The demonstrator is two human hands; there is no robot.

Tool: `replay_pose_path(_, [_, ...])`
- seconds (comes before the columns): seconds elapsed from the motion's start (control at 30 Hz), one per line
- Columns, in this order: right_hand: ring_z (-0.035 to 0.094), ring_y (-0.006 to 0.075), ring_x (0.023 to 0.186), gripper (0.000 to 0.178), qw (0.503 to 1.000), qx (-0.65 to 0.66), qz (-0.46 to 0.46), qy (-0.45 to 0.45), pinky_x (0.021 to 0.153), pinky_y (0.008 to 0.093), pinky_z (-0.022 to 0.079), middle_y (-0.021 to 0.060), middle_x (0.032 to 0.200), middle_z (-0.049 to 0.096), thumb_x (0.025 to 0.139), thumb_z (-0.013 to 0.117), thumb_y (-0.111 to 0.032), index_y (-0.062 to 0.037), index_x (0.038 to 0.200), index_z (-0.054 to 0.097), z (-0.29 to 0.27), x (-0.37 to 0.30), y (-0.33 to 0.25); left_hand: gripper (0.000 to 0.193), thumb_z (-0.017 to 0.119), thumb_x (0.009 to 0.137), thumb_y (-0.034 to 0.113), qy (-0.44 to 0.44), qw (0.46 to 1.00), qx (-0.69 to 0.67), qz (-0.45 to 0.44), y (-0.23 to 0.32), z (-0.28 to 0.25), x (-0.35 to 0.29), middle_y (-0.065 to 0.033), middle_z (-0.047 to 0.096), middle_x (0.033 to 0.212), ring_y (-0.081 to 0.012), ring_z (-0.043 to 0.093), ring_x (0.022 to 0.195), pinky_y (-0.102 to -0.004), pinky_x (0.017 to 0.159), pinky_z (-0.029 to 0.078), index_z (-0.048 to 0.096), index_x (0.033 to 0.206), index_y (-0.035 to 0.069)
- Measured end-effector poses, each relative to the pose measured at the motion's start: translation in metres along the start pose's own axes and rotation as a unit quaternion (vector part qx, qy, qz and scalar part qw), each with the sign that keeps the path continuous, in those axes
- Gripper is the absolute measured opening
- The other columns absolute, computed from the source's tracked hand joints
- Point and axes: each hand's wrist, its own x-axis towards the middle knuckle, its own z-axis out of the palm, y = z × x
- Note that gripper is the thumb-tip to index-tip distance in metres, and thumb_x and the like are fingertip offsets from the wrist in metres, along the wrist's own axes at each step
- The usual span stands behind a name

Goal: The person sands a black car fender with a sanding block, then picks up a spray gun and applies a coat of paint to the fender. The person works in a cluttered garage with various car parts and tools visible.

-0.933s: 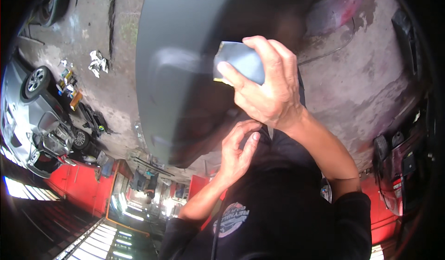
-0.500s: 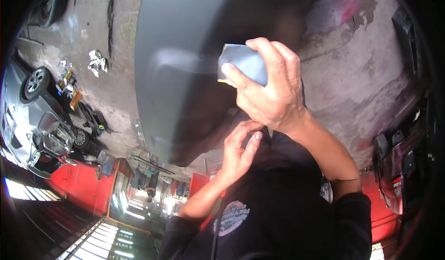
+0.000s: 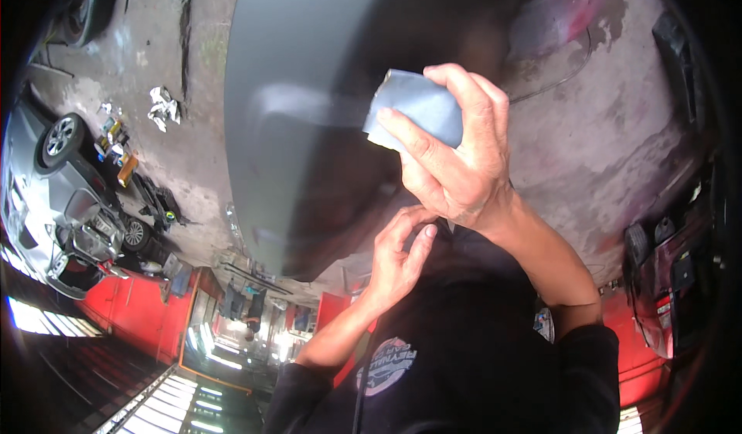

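My right hand [image 3: 468,159] grips a folded piece of grey-blue sandpaper [image 3: 421,108], thumb along the near side and fingers over the far side. A pale, worn edge of the sheet shows at its left. The sandpaper is over the dark grey car body panel [image 3: 290,55]; whether it presses on the surface I cannot tell. Below my right wrist, my left hand [image 3: 398,252] is at the panel's near edge, fingers curled inward and thumb close to them. Its fingertips are partly hidden, so what they hold, if anything, does not show.
A silver car [image 3: 69,202] with its front opened up stands at the left. Tools and bottles [image 3: 116,152] and a crumpled white cloth [image 3: 163,108] lie on the concrete floor [image 3: 556,148]. A dark red vehicle part [image 3: 653,302] is at the right.
My right hand has shifted slightly to the right with the sandpaper, which is tilted a little differently. My left hand has stayed almost in place.
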Motion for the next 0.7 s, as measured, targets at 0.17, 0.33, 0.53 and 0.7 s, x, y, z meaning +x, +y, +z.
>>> replay_pose_path(0.17, [0.057,0.0391,0.114,0.049,0.999,0.021,-0.026,0.037,0.093,0.0478,0.052,0.0231,0.132,0.060,0.066,0.078,-0.013,-0.0133,0.115,0.081,0.027,0.015,-0.005,0.019,0.068,0.100,0.004,-0.019,0.999,0.027,-0.002,-0.003,0.001,0.000,-0.0189,0.072,0.113,-0.0328,0.072,0.102,-0.0372,0.091,0.055,0.070,0.118,-0.003])
replay_pose_path(0.33, [0.057,0.0412,0.117,0.046,0.998,-0.024,0.028,-0.041,0.097,0.0487,0.051,0.0251,0.133,0.058,0.070,0.076,-0.011,-0.0120,0.116,0.079,-0.003,-0.012,0.003,0.021,0.069,0.093,-0.001,0.069,0.972,0.116,0.194,0.010,-0.010,0.001,-0.0194,0.071,0.113,-0.0380,0.071,0.111,-0.0476,0.101,0.053,0.071,0.113,-0.001])
replay_pose_path(0.53, [0.057,0.0412,0.116,0.050,0.990,0.005,0.133,-0.051,0.099,0.0479,0.051,0.0233,0.134,0.057,0.073,0.074,-0.002,-0.0120,0.122,0.078,-0.034,-0.058,0.037,0.060,0.065,0.102,0.030,0.176,0.819,0.478,0.264,0.067,-0.072,0.040,-0.0301,0.034,0.166,-0.0583,0.018,0.157,-0.0724,0.123,0.009,0.051,0.155,0.006])
replay_pose_path(0.7, [0.059,0.0392,0.115,0.043,0.974,0.062,0.212,-0.057,0.098,0.0455,0.051,0.0225,0.135,0.058,0.080,0.071,0.001,-0.0086,0.121,0.078,-0.036,-0.090,0.044,0.103,0.073,0.092,0.056,0.164,0.757,0.615,0.150,0.069,-0.078,0.080,-0.0269,0.020,0.173,-0.0539,0.010,0.160,-0.0744,0.123,0.008,0.027,0.166,0.002])
